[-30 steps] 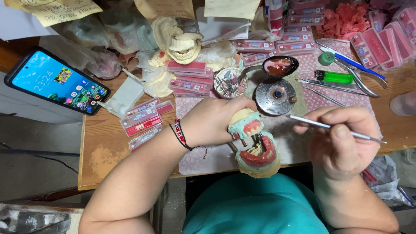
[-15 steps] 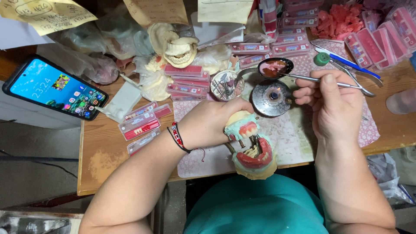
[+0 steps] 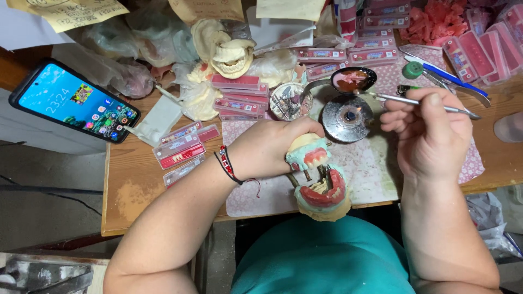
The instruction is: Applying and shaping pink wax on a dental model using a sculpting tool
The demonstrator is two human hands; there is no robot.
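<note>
The left hand (image 3: 269,147) wraps around the back of a hinged dental model (image 3: 318,182), fingers closed on its pale upper half so the whole piece is held just above the near edge of the wooden table (image 3: 136,190); the model stands open, with red wax gums and a row of teeth showing in the lower half and a pink band in the upper; a dark beaded bracelet (image 3: 226,166) sits on that wrist; the right hand (image 3: 430,136) pinches a thin metal tool (image 3: 419,102) between thumb and fingers, held nearly level, its tip reaching left to the rim of a small dark spoon (image 3: 354,80) holding red wax; just below the spoon a round metal burner (image 3: 347,117) shows a small flame at its centre; a round tin of small tools (image 3: 290,101) lies beside it on the left; flat red-and-pink cards of teeth (image 3: 182,149) are scattered on the table and stacked near a pale plaster cast (image 3: 231,57); a lit phone (image 3: 73,100) leans at the left edge; blue-handled pliers (image 3: 452,79) lie at the far right, behind the right hand.
</note>
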